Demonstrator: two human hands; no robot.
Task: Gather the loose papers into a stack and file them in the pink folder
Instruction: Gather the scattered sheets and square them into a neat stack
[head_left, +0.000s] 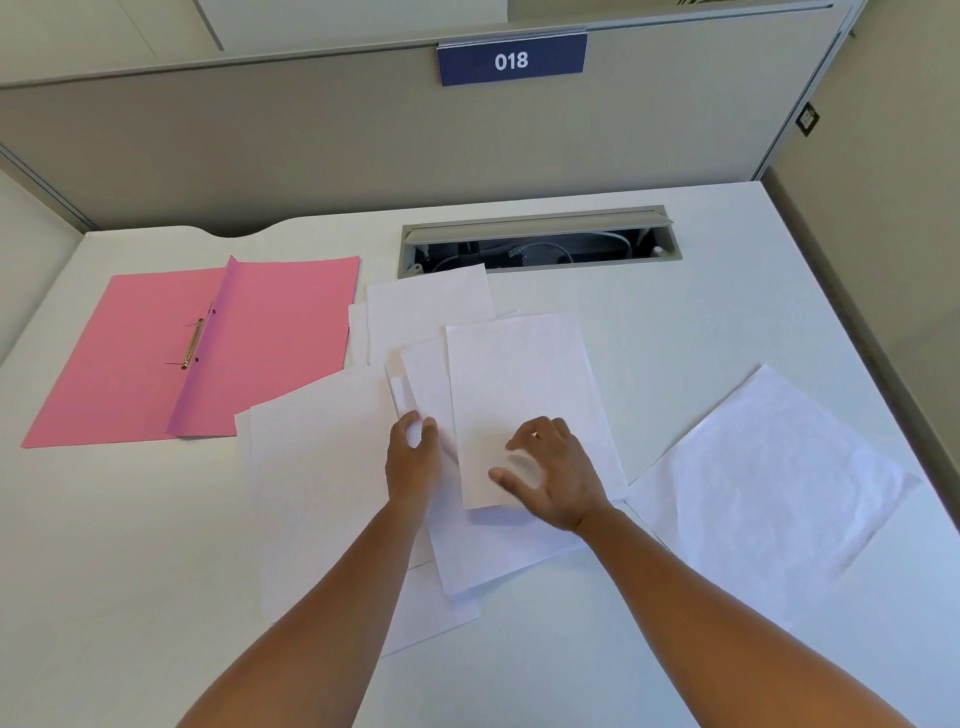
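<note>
on the smooth white desk (701, 322), thin rectangular papers (514, 395), matte pink folder (130, 358)

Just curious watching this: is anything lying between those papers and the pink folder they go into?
Nothing visible does. The pink folder lies open, left of the loose papers, with only bare desk between. Both hands are already on the papers.

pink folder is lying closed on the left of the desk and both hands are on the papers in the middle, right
Not quite. The head view shows the pink folder lying open, its metal fastener exposed, on the left of the desk. The left hand and right hand are on the papers in the middle.
</note>
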